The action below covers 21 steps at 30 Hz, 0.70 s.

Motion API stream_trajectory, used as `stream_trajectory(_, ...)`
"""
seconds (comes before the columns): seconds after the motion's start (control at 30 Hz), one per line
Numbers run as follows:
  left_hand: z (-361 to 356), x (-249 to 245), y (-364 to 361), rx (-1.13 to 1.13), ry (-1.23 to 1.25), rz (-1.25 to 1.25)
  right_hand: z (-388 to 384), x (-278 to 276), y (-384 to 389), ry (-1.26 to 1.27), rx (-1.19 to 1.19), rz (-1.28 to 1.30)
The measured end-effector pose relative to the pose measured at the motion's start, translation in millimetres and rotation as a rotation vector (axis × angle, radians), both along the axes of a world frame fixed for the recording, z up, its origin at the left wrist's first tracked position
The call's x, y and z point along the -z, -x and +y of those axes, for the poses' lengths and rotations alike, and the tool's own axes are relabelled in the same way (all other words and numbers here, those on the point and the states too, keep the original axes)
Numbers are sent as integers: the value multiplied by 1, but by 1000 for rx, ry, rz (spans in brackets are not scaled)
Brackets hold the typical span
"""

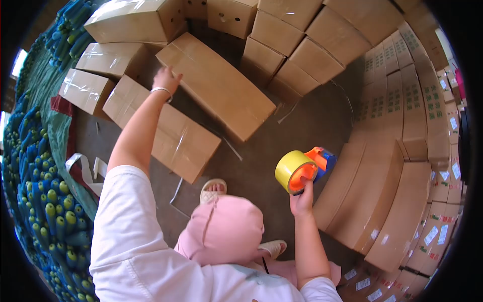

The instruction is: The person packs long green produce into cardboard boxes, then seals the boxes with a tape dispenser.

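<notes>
A tape dispenser (327, 159) in orange and blue, loaded with a wide yellow roll of tape (293, 171), is held out over the floor by my right hand (302, 201), whose fingers are closed around it. My left arm reaches forward. Its hand (167, 80), with a bracelet at the wrist, has its fingers apart beside the left long edge of a long brown carton (216, 88). Below that hand lies another taped carton (178, 141), partly covered by my forearm.
Stacked cartons (302, 45) stand ahead, with more (121, 20) at the front left. Printed cartons (397, 110) line the right side, near flat-sided ones (362, 196). Blue and green bundled goods (55, 211) fill the left. Loose strapping (176, 194) lies on the floor (251, 176).
</notes>
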<state>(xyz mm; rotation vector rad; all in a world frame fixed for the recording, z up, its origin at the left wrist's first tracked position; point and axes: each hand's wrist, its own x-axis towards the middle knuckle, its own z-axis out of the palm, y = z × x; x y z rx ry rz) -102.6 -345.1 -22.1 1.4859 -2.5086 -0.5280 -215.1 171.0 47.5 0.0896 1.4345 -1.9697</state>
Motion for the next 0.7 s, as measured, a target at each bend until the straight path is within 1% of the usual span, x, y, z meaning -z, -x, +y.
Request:
stream_trajectory(0.03, -24, 9, 2, -30, 15, -34, -13, 9, 6, -5, 0, -23)
stream_trajectory(0.1, -62, 25, 9, -68, 158, -123, -33, 20, 14, 34, 37, -89)
stream_trajectory(0.17, -90, 4, 24, 45, -26, -266, -45, 39, 26, -6, 50, -106)
stream_trajectory(0.23, -162, 48, 30, 329, 192, -689, -62, 51, 38, 19, -10, -179)
stream_trajectory(0.3, -160, 39, 31, -47, -85, -86, -83, 61, 49, 11, 18, -224)
stream_trajectory(0.37, -152, 51, 42, -216, 183, -180, -104, 66, 56, 57, 30, -284)
stream_trajectory(0.43, -155, 62, 29, -138, 112, -19, -119, 79, 66, 30, 79, -284)
stream_trajectory(0.5, -139, 64, 17, 39, 93, -27, -121, 84, 71, 15, 122, -271)
stream_trajectory(0.57, -103, 48, 13, 88, 80, -11, -109, 81, 77, -9, 242, -172)
stream_trajectory(0.63, -74, 35, 13, 128, -191, -96, -93, 59, 70, -55, 289, -203)
stream_trajectory(0.67, -54, 40, 17, 103, -128, 2, -71, 68, 63, -15, 333, -210)
stream_trajectory(0.7, -33, 44, 24, 87, -68, 109, -55, 72, 51, -36, 430, -208)
